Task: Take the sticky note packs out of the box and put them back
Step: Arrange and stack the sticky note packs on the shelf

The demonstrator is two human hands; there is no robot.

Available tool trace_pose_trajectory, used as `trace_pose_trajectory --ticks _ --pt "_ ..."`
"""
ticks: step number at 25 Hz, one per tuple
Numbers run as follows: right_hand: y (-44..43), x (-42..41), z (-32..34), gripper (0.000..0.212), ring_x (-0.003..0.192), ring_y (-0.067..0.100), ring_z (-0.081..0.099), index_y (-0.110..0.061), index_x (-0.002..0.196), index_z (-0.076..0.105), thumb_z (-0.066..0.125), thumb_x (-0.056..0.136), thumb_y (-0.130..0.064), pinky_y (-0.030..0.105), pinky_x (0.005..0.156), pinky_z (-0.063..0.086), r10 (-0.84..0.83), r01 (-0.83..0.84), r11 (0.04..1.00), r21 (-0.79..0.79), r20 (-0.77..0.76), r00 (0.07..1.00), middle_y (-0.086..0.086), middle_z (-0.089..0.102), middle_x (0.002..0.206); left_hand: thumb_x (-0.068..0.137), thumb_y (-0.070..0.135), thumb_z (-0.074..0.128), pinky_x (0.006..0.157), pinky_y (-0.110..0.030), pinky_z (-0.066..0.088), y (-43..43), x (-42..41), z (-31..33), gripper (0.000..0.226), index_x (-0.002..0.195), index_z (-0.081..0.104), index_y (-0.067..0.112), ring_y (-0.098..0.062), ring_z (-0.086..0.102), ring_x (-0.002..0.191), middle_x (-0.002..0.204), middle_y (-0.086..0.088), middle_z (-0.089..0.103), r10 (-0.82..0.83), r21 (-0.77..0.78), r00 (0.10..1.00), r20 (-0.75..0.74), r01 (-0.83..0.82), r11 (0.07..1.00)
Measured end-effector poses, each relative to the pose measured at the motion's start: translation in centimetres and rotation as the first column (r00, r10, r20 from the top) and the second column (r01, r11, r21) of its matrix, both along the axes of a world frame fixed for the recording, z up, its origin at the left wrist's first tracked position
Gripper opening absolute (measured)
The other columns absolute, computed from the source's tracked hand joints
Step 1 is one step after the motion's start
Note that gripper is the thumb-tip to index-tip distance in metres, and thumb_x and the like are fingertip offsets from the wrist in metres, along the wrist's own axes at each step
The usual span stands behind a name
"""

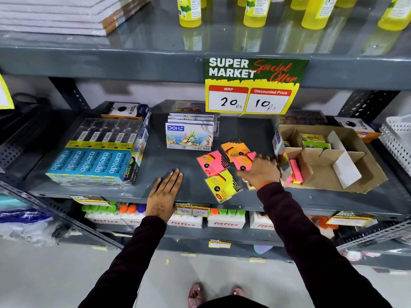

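right hand (260,172) blurred over a pink sticky note pack (243,162), grip unclear | left hand (165,190) flat, empty on shelf (173,156) | four packs out, more in box (360,172) to its right

**Sticky note packs spread on the shelf beside their box**

A flat pink sticky note pack with a black-edged label (212,163) lies tilted on the grey shelf. Just in front of it lies a yellow pack (222,185), also askew. Behind, an orange pack (234,148) overlaps another pink pack (243,162), which is partly covered. The open brown cardboard box with dividers (329,161) stands to the right, with pink and yellow note blocks (294,171) upright in its near-left compartment.
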State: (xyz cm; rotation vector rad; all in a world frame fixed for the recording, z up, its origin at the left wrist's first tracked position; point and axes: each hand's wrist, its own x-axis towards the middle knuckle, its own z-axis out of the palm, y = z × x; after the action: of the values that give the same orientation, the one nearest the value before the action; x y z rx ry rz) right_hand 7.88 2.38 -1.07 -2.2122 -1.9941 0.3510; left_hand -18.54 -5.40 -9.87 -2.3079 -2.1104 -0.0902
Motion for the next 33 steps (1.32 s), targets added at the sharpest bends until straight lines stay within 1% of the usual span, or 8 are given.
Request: trace_pose_trajectory --ticks 3,6,10,13,17,22,25,33 --pt "0.8 -2.9 0.1 0.070 0.107 0.035 0.060 0.002 0.110 0.057 0.071 0.071 -0.055 0.039 0.091 0.050 0.088 -0.087 0.996 0.036 -0.046 0.995 0.021 0.065 0.110 0.067 -0.010 0.059 0.115 -0.040 0.022 0.0 0.1 0.1 0.094 0.146 0.014 0.014 -0.019 0.026 0.141 0.156 -0.004 0.022 0.000 0.029 1.000 -0.006 0.000 1.000" --pt "1.6 -5.9 -0.1 0.070 0.109 0.036 0.059 0.001 0.115 0.053 0.069 0.074 -0.053 0.039 0.092 0.048 0.164 -0.163 0.986 0.021 -0.068 0.984 0.021 0.063 0.115 0.067 -0.015 0.057 0.111 -0.042 0.031 -0.1 0.2 0.3 0.087 0.143 0.026 0.011 -0.021 0.038 0.136 0.151 -0.005 0.034 0.003 0.062 1.000 -0.006 -0.002 0.998" --pt "2.1 -8.1 -0.8 0.080 0.116 0.036 0.054 0.001 0.129 0.043 0.069 0.076 -0.052 0.041 0.097 0.046 0.209 -0.210 0.978 -0.010 -0.025 0.977 0.021 0.058 0.125 0.064 -0.016 0.048 0.112 -0.044 0.028 0.0 0.1 0.3 0.088 0.144 0.023 0.012 -0.021 0.033 0.138 0.153 -0.006 0.031 0.001 0.042 1.000 0.006 -0.001 0.999" --pt "1.9 -8.1 -0.9 0.082 0.114 0.036 0.055 0.002 0.129 0.044 0.067 0.076 -0.057 0.041 0.094 0.047 0.213 -0.213 0.977 0.022 0.004 0.977 0.021 0.059 0.124 0.065 -0.016 0.049 0.112 -0.044 0.029 0.0 0.2 0.3 0.088 0.144 0.023 0.011 -0.021 0.033 0.138 0.153 -0.006 0.031 -0.002 0.046 1.000 -0.003 0.002 0.999" --pt "1.3 -4.6 -0.7 0.079 0.110 0.035 0.059 0.003 0.116 0.052 0.063 0.075 -0.063 0.041 0.095 0.045 0.121 -0.122 0.989 0.088 0.017 0.993 0.020 0.064 0.115 0.065 -0.012 0.062 0.110 -0.043 0.032 -0.1 0.1 0.4 0.088 0.143 0.027 0.011 -0.022 0.037 0.136 0.151 -0.007 0.034 -0.005 0.049 1.000 -0.006 0.005 0.999" --pt "-0.3 0.8 -1.4 0.100 0.135 0.042 0.036 0.002 0.144 0.027 0.065 0.076 -0.061 0.048 0.110 0.035 -0.081 0.090 0.990 -0.105 0.082 0.993 0.025 0.041 0.145 0.057 -0.010 0.065 0.111 -0.045 0.030 -0.1 0.0 0.2 0.097 0.143 0.026 0.010 -0.025 0.036 0.136 0.151 -0.008 0.034 -0.016 0.023 1.000 -0.017 0.016 1.000" --pt "-0.6 1.3 -1.6 0.102 0.137 0.042 0.035 0.002 0.147 0.019 0.067 0.078 -0.056 0.047 0.111 0.034 -0.090 0.101 0.988 -0.121 0.090 0.992 0.026 0.039 0.146 0.060 -0.012 0.061 0.113 -0.044 0.025 0.0 0.0 0.0 0.096 0.144 0.021 0.011 -0.024 0.031 0.139 0.153 -0.008 0.029 -0.010 0.019 1.000 -0.015 0.011 1.000" --pt "-0.4 1.1 -1.2 0.098 0.131 0.043 0.042 0.005 0.145 0.022 0.072 0.077 -0.045 0.047 0.104 0.043 -0.088 0.095 0.988 -0.120 0.062 0.994 0.028 0.043 0.140 0.063 -0.010 0.059 0.115 -0.043 0.022 0.0 0.1 0.2 0.095 0.145 0.017 0.012 -0.023 0.026 0.141 0.155 -0.007 0.024 -0.015 0.018 1.000 0.001 0.015 1.000"
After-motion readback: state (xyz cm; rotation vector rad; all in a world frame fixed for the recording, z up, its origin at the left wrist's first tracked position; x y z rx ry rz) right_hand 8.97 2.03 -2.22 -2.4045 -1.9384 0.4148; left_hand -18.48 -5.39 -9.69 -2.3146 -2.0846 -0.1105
